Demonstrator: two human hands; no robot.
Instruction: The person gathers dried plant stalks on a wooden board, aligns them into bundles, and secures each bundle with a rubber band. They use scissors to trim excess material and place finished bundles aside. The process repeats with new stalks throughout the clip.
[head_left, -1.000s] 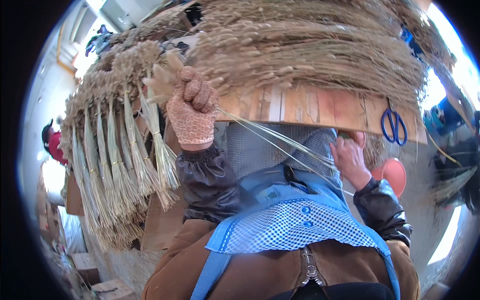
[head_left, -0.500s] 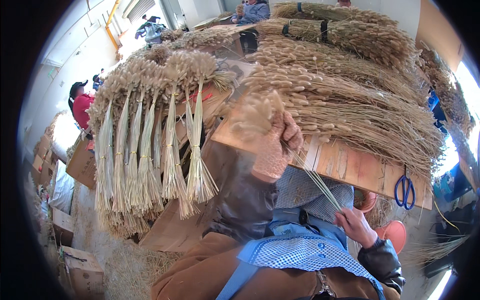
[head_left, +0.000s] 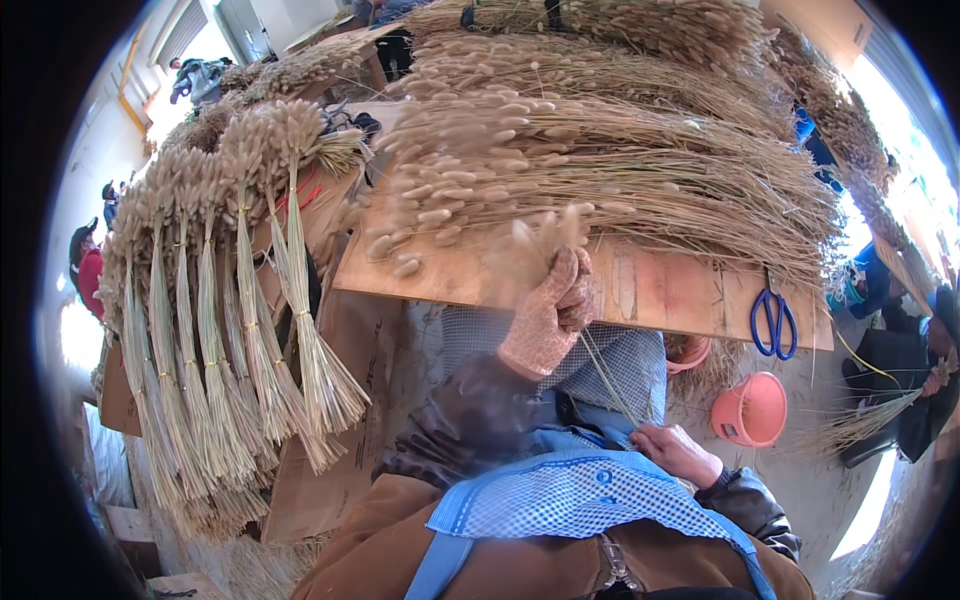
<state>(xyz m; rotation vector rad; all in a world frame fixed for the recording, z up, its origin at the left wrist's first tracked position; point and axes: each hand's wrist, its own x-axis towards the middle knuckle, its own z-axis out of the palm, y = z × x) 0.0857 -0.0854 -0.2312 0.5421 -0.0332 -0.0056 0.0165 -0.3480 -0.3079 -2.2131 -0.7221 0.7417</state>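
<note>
My left hand (head_left: 548, 318), in a light patterned glove, is closed round a small bunch of bunny tail grass (head_left: 535, 250) just below its fluffy heads. The heads are blurred. The thin stems (head_left: 606, 375) run down toward my right hand (head_left: 680, 455), which is bare and pinches their lower ends above my blue checked apron (head_left: 590, 490). Beyond my left hand, a thick heap of loose bunny tail grass (head_left: 620, 190) covers a wooden board (head_left: 660, 290), with heads to the left and stems to the right.
Tied bunny tail bunches (head_left: 215, 370) hang in a row at the left. Blue-handled scissors (head_left: 773, 322) hang at the board's right front edge. A pink bucket (head_left: 750, 410) stands on the floor. At the far right, another person's hand (head_left: 938, 378) holds long stems.
The view has shifted, so the board and hanging bunches appear further left. My hands are slightly closer together, both still holding the grass. Another person's hand has come into view at right.
</note>
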